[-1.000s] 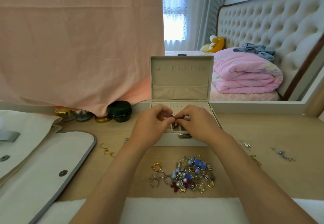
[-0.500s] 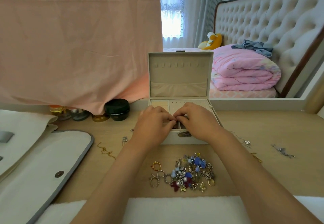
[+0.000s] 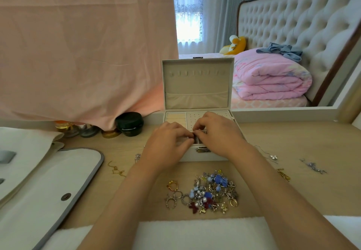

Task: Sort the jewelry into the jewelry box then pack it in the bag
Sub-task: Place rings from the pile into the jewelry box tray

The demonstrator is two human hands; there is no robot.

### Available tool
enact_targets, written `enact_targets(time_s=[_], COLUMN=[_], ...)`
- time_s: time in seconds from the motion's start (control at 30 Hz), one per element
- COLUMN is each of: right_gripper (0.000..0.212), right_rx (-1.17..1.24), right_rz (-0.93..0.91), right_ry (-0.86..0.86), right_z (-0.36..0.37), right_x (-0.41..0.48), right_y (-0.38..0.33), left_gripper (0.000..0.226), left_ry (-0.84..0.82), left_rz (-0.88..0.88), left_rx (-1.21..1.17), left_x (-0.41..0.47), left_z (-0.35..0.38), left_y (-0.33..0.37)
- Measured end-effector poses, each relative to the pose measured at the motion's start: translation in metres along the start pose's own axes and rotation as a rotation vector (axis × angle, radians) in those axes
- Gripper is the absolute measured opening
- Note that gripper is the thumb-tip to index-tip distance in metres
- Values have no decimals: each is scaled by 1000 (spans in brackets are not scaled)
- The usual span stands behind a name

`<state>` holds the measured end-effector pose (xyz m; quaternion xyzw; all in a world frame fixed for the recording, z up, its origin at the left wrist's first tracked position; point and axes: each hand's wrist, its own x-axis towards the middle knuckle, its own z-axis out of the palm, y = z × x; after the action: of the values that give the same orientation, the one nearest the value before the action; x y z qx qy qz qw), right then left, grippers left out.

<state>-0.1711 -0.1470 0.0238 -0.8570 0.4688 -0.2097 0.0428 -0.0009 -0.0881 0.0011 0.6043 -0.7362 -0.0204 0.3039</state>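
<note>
Jewelry [image 3: 211, 193] mostly sits loose on the table [image 3: 293, 138], so the sorting looks far from done. At far left the white bag [image 3: 48, 181] lies flat, its flap with a snap stud facing up, presumably waiting for the box once it is filled. Just right of it a thin gold chain [image 3: 116, 169] is laid out apart from the rest, likely so that it does not tangle. Behind, small jars [image 3: 129, 123] stand against the back edge, half under a hanging pink cloth [image 3: 78, 44]. At centre the jewelry box [image 3: 197, 85] stands with its lid upright, which leaves every compartment reachable. The left hand [image 3: 170, 146] and right hand [image 3: 218, 134] meet over a front compartment, fingers curled and tips touching; whether they pinch a piece I cannot tell, since the fingers cover that spot. Two hands on one spot suggests fiddly work with something tiny. In front of the box, nearest the person, the heap of rings and charms lies within easy reach of either hand. To the right a silver pendant [image 3: 273, 157], a gold piece [image 3: 283, 175] and a silver chain [image 3: 313, 166] lie well apart from one another, each easy to pick up singly
</note>
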Motion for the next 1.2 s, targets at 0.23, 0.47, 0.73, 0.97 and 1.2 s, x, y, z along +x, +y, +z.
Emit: enact_targets(time_s=[0.23, 0.47, 0.73, 0.97, 1.2], right_gripper=[22, 22, 14, 18, 16], right_rx=[-35, -4, 145, 7, -51], right_rz=[-28, -58, -210, -177, -152], right_ry=[-57, -14, -370, -468, -408], right_z=[-5, -18, -22, 4, 18], right_x=[-3, -6, -31, -49, -59], right_y=[-4, -15, -62, -74, -71], left_gripper=[25, 26, 12, 16, 27], left_ry=[-11, 53, -232, -273, -226], left_rz=[10, -3, -162, -141, -79], left_rx=[5, 26, 24, 37, 101], left_x=[-3, -20, -69, -88, -96], left_z=[-2, -28, -50, -38, -32], left_y=[2, 3, -4, -12, -17])
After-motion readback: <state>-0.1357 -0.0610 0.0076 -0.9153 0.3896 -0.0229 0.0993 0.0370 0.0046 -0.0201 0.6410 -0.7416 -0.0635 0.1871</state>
